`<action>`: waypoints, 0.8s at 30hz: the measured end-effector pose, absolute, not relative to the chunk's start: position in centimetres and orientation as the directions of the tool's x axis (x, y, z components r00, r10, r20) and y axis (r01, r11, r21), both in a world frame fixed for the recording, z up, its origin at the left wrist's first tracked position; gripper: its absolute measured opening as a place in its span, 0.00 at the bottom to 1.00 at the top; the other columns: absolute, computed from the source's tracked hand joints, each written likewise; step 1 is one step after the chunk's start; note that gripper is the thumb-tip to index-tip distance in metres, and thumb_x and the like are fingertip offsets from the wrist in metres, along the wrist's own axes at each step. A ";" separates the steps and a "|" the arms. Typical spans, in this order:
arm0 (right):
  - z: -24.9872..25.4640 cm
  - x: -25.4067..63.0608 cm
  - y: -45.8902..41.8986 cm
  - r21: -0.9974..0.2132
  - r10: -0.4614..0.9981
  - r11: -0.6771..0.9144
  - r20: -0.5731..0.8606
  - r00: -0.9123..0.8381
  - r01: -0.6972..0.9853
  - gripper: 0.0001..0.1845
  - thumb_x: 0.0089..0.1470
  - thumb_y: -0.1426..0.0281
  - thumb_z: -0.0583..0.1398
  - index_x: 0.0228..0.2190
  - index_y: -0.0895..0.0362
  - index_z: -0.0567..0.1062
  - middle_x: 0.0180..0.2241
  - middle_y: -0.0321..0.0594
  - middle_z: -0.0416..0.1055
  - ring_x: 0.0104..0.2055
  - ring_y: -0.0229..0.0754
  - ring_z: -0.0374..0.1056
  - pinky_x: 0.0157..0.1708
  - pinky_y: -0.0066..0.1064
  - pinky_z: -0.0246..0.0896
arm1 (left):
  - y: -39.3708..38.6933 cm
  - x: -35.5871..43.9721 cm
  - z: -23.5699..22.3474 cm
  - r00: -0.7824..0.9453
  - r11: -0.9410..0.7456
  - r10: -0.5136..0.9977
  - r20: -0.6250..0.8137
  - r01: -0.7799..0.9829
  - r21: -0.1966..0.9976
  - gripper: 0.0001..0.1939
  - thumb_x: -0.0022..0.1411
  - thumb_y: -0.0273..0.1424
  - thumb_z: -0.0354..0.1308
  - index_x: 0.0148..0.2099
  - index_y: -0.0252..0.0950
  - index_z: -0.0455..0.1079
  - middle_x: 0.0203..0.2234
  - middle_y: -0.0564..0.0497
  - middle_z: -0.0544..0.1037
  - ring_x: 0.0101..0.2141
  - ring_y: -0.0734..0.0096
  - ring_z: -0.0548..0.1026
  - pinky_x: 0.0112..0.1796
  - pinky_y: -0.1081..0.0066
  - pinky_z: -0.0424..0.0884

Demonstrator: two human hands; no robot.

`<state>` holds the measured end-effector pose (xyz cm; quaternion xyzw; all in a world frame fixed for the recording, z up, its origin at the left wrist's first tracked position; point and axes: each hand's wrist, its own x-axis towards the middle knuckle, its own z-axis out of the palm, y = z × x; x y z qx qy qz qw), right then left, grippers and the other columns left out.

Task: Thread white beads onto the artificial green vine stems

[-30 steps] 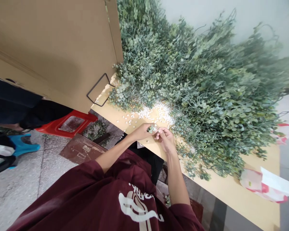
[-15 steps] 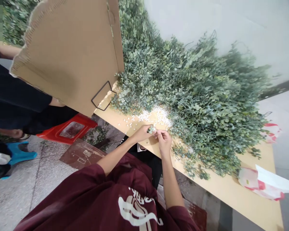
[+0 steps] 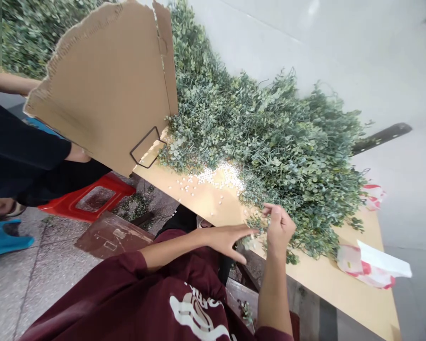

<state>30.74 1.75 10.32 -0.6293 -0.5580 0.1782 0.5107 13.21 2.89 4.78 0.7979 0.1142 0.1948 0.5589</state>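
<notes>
Fingers (image 3: 270, 209) of the right hand (image 3: 279, 231) are half curled just over the leafy sprigs (image 3: 291, 189), though whether a stem is pinched cannot be told. The left hand (image 3: 230, 239) is held open, its fingers spread toward them. The heap lies lengthwise along the table (image 3: 199, 201), nearest the right hand, with white beads (image 3: 218, 176) beyond.

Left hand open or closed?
Open: the left hand has its fingers spread and straight, with nothing visibly held, just short of the leafy sprigs.
</notes>
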 end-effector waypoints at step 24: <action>9.1 33.6 -1.9 -0.864 0.920 0.116 0.280 0.275 0.490 0.15 0.60 0.62 0.54 0.34 0.55 0.79 0.27 0.39 0.72 0.27 0.40 0.66 0.30 0.33 0.63 | 21.8 10.0 6.9 0.545 -0.602 0.786 0.292 0.781 0.165 0.11 0.66 0.24 0.48 0.42 0.29 0.72 0.37 0.37 0.76 0.43 0.55 0.69 0.42 0.62 0.60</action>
